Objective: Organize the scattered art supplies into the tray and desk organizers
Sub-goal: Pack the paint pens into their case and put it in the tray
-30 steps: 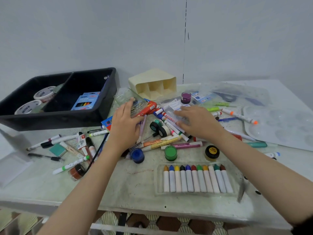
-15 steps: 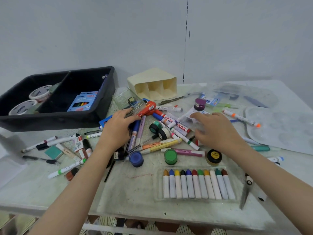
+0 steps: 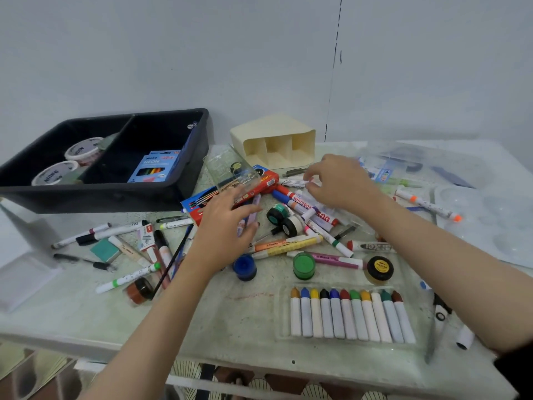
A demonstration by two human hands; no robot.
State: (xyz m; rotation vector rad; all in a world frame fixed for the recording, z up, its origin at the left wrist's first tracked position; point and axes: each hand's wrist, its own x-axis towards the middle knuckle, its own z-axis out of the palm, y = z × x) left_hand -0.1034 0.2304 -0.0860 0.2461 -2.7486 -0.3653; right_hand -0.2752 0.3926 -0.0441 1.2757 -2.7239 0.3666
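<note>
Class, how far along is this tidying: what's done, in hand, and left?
Done: two tape rolls and a blue neon box lie in the black tray. In hand: left hand and right hand reach over the marker pile, neither clearly holding anything. Left: the cream organizer lies tipped and empty; that pile, paint pots and the crayon set lie on the table.

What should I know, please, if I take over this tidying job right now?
Left hand: fingers relaxed over the marker pile, gripping nothing. Right hand: fingers curled near a white marker; grip unclear.
Done: two tape rolls in the black tray's left compartment, neon pencil box in its right.
Left: cream organizer lies on its side, looks empty; the marker pile, paint pots and crayon set lie on the table.
</note>
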